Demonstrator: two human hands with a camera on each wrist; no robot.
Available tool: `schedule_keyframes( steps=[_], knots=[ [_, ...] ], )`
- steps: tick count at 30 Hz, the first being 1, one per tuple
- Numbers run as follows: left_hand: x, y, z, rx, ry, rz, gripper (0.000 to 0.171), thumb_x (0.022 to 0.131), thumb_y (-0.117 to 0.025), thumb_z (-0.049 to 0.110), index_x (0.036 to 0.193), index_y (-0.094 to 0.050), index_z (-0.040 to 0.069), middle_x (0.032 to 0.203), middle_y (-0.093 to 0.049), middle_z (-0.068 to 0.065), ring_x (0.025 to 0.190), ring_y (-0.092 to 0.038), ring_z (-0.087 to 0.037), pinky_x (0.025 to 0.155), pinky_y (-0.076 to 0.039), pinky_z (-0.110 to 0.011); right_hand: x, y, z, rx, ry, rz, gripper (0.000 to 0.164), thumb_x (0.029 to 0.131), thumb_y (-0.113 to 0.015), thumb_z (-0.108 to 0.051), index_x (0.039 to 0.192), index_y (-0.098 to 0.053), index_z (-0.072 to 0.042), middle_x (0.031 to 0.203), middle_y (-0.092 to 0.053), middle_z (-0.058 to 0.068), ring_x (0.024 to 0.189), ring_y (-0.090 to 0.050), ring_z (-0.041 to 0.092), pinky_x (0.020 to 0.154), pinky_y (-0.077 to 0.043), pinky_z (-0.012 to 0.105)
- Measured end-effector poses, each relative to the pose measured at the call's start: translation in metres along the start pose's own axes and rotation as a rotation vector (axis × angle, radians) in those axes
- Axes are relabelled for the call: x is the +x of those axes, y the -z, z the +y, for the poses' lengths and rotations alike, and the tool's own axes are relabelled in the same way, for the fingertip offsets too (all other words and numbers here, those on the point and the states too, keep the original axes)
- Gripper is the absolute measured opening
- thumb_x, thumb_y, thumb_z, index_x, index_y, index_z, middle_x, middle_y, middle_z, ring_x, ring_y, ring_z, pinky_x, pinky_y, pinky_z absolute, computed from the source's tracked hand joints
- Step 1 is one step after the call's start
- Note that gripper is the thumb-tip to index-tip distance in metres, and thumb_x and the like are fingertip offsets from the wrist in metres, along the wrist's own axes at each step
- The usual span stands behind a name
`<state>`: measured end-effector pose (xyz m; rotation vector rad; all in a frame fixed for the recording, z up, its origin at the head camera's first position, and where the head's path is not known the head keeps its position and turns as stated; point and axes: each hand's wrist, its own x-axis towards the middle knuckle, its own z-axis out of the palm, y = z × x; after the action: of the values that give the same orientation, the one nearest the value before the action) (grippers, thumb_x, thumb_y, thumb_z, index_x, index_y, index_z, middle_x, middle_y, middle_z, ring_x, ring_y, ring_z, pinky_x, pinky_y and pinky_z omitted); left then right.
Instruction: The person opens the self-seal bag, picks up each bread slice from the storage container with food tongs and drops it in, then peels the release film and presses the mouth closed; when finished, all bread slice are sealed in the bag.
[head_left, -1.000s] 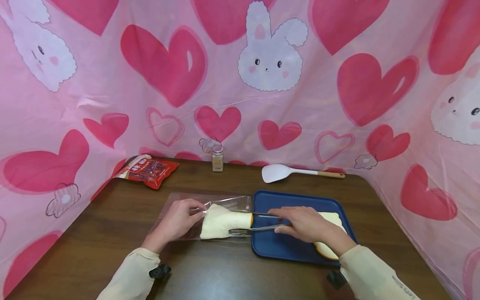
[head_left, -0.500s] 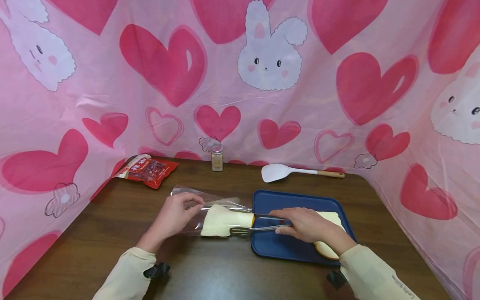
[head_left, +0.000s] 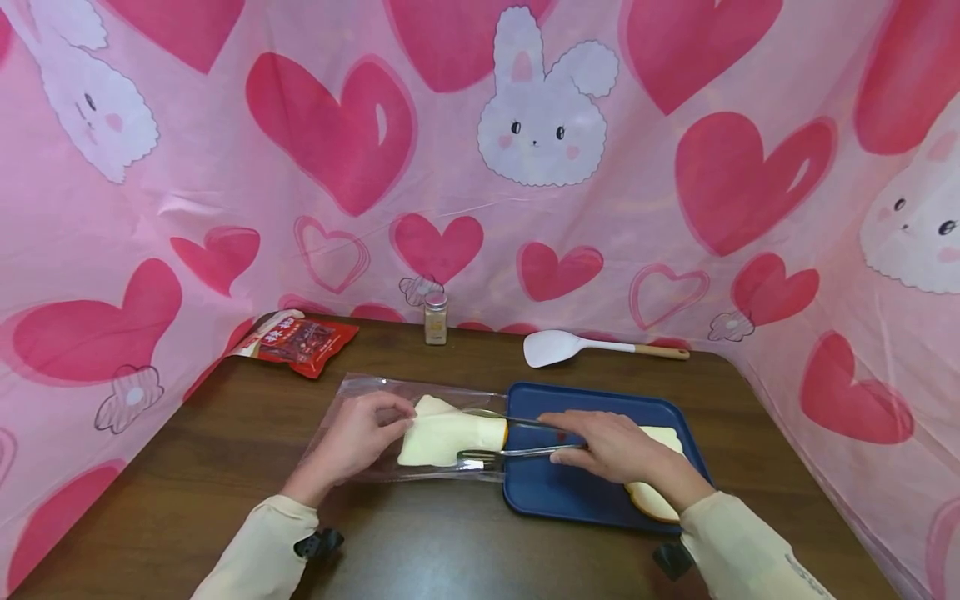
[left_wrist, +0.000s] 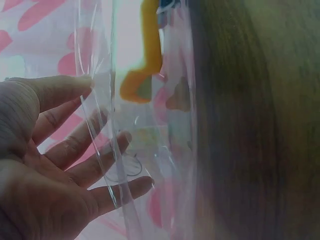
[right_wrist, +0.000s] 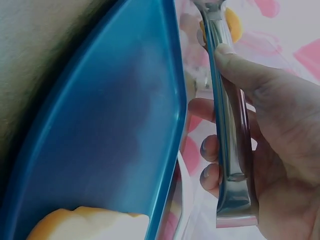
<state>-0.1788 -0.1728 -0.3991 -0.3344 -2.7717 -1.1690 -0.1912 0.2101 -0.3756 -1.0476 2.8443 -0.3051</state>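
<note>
My left hand [head_left: 358, 435] pinches the film of a clear plastic bag [left_wrist: 172, 135] between thumb and index finger, the other fingers spread behind the film. A pale bread slice [head_left: 442, 435] with a brown crust lies in the bag, bent near its right end. Around that end are the two arms of metal tongs [head_left: 536, 452], which reach in through the bag's right side. My right hand [head_left: 611, 447] grips the tongs over the tray, thumb on one arm and fingers on the other, as the right wrist view shows.
The blue tray [head_left: 562, 492] sits to the right of the bag and bears another bread slice [head_left: 651, 502], partly under my right forearm. Along the back stand or lie a red snack packet [head_left: 300, 342], a small seasoning jar [head_left: 436, 319] and a white spatula [head_left: 555, 347] with a wooden handle.
Half a second ago the bag's film was drawn up at its near side; now it lies spread wide again. The bread's left end has spread out slightly. The right hand and tongs have barely moved.
</note>
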Motion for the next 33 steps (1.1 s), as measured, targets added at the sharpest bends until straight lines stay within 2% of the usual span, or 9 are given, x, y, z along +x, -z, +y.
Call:
schedule_keyframes(
  steps=[5, 8, 11, 18, 25, 28, 33],
  knots=[
    [0.000, -0.005, 0.001, 0.010, -0.053, 0.017, 0.015, 0.091, -0.079, 0.005, 0.102, -0.082, 0.015, 0.116, -0.079, -0.010, 0.113, -0.072, -0.031, 0.099, -0.057, -0.054, 0.009, -0.002, -0.005, 0.003, 0.004, -0.015, 0.058, 0.099, -0.070, -0.047, 0.150, -0.058, -0.023, 0.119, -0.075, 0.000, 0.109, -0.070, 0.023, 0.088, -0.059, 0.049],
    [0.000, -0.008, 0.001, 0.025, -0.089, 0.033, 0.014, 0.090, -0.080, 0.006, 0.100, -0.082, 0.015, 0.114, -0.079, -0.010, 0.111, -0.072, -0.031, 0.096, -0.056, -0.051, 0.015, -0.004, -0.010, 0.001, 0.013, -0.025, 0.058, 0.099, -0.070, -0.048, 0.150, -0.059, -0.022, 0.119, -0.075, 0.000, 0.108, -0.070, 0.023, 0.088, -0.059, 0.048],
    [-0.001, -0.008, 0.002, 0.030, -0.098, 0.045, 0.013, 0.090, -0.081, 0.006, 0.098, -0.082, 0.016, 0.114, -0.079, -0.009, 0.109, -0.072, -0.029, 0.093, -0.055, -0.048, 0.020, -0.007, -0.013, 0.000, 0.012, -0.028, 0.059, 0.099, -0.070, -0.048, 0.150, -0.058, -0.021, 0.121, -0.075, 0.001, 0.108, -0.070, 0.022, 0.089, -0.059, 0.048],
    [-0.004, 0.001, 0.007, 0.027, -0.074, 0.055, 0.012, 0.091, -0.081, 0.011, 0.099, -0.081, 0.020, 0.112, -0.079, -0.003, 0.104, -0.071, -0.024, 0.089, -0.055, -0.042, 0.028, -0.009, -0.015, 0.018, -0.004, -0.053, 0.058, 0.100, -0.070, -0.046, 0.149, -0.059, -0.018, 0.139, -0.070, 0.009, 0.125, -0.067, 0.031, 0.101, -0.056, 0.057],
    [-0.003, 0.010, 0.011, -0.004, -0.116, 0.098, 0.010, 0.091, -0.081, 0.008, 0.097, -0.082, 0.016, 0.106, -0.080, -0.003, 0.109, -0.073, -0.027, 0.097, -0.056, -0.051, 0.028, -0.009, -0.012, 0.067, -0.037, -0.098, 0.059, 0.099, -0.070, -0.048, 0.150, -0.059, -0.018, 0.142, -0.068, 0.009, 0.130, -0.064, 0.034, 0.106, -0.052, 0.061],
    [-0.003, 0.009, 0.009, -0.018, -0.119, 0.082, 0.010, 0.091, -0.081, 0.008, 0.097, -0.082, 0.017, 0.109, -0.080, -0.004, 0.113, -0.072, -0.029, 0.099, -0.055, -0.053, 0.028, -0.010, -0.012, 0.058, -0.025, -0.084, 0.059, 0.099, -0.070, -0.048, 0.150, -0.059, -0.019, 0.139, -0.070, 0.007, 0.126, -0.066, 0.031, 0.104, -0.054, 0.059],
    [-0.001, 0.004, 0.000, -0.052, -0.096, -0.008, 0.009, 0.092, -0.080, 0.011, 0.098, -0.082, 0.018, 0.132, -0.073, -0.015, 0.130, -0.064, -0.040, 0.108, -0.050, -0.061, 0.026, -0.011, -0.012, 0.033, 0.021, -0.022, 0.058, 0.100, -0.068, -0.050, 0.150, -0.058, -0.020, 0.120, -0.074, 0.000, 0.108, -0.069, 0.022, 0.091, -0.059, 0.048]
  ],
)
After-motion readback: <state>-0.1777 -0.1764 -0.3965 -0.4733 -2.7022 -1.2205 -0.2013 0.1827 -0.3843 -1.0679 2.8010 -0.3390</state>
